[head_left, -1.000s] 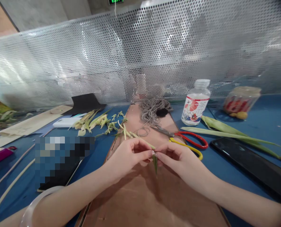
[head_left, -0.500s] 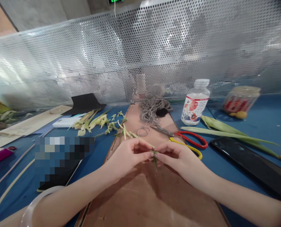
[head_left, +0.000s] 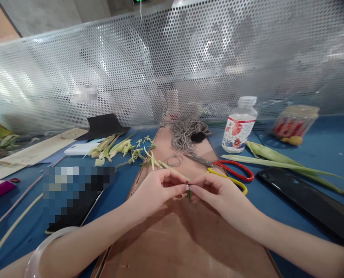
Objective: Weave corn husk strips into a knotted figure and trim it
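Note:
Fingertips of my left hand [head_left: 160,185] and my right hand [head_left: 214,189] meet over the wooden board [head_left: 172,239]. Both pinch a thin green leaf strip [head_left: 189,196], its darker end hanging below the thumbs. A pale part of it seems to run up and left from the fingers; my fingers hide the middle. Just beyond my right hand lie scissors [head_left: 232,170] with one red and one yellow handle. Past my left hand, pale cut strips [head_left: 151,158] rest on the board's edge.
Grey yarn [head_left: 186,135] lies at the board's far end. On the right are a labelled bottle [head_left: 239,125], a tilted jar [head_left: 296,121], green husks [head_left: 287,162] and a black phone [head_left: 307,204]. Dried husk pieces [head_left: 111,148] lie left. A perforated metal screen [head_left: 160,73] stands behind.
My thumbs have shifted slightly on the leaf strip, and its hanging end shows shorter and straighter. Both hands stay in nearly the same place.

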Available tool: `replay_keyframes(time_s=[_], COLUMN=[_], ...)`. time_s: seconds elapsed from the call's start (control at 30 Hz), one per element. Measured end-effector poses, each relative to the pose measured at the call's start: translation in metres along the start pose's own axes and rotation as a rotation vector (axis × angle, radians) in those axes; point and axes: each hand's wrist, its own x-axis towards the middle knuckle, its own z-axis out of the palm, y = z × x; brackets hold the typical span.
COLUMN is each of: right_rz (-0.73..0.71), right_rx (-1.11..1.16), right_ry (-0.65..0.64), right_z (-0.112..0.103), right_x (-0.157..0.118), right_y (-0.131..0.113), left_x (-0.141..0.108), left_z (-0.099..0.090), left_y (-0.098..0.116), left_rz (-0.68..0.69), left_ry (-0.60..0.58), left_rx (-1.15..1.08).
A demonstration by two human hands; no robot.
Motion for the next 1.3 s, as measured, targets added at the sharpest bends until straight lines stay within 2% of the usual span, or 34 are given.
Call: replay_keyframes(time_s=[0.23,0.4,0.63,0.87,1.3], right_rz=[0.023,-0.006,0.007,-0.014,-0.019], right_rx=[-0.016,-0.042,0.045,0.018,0.039], right_ry=[-0.001,0.016,-0.038,0.015,0.002], right_z=[0.001,0.0001,0.0014,0.002,0.0026], right_x=[0.0003,0.0009,0.001,-0.0003,0.0014], right_y=[-0.0003,-0.0005,-0.0023,-0.0007,0.0026], left_x=[0.0014,0.0011,0.0005,-0.0007,0.0011], left_z=[-0.0008,-0.0001,-0.0005,-0.0004,-0.0006], left_y=[-0.0015,0.0,-0.0015,-0.0001,-0.0026], left_rz=[-0.003,-0.012,0.007,0.027,0.023], left_ry=[0.034,0.004,0.009,-0.017,-0.042], left_rx=[-0.036,-0.047,-0.033,0.044,0.036])
